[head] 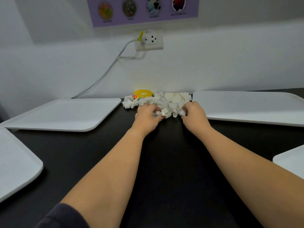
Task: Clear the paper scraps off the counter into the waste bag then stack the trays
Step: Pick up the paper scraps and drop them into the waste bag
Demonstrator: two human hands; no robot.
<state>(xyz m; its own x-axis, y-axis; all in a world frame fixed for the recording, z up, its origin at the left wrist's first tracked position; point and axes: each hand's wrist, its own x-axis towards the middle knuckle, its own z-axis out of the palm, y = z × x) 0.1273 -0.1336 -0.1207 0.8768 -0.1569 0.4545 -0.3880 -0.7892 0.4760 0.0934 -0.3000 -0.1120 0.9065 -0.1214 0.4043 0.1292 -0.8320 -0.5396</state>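
at the back of the black counter point(164, 162), close to the wall, lay a heap of crumpled paper scraps point(162, 102), between two flat white trays point(65, 112). the left hand point(147, 117) and the right hand point(195, 113) were both at the near edge of the heap, fingers curled into the paper and grabbing some. the scraps looked very light and soft, so they would squash easily and little bits could drop out. scooping from both sides and squeezing gently seemed best. a yellow thing point(142, 93) sat behind the heap. no waste bag was in sight.
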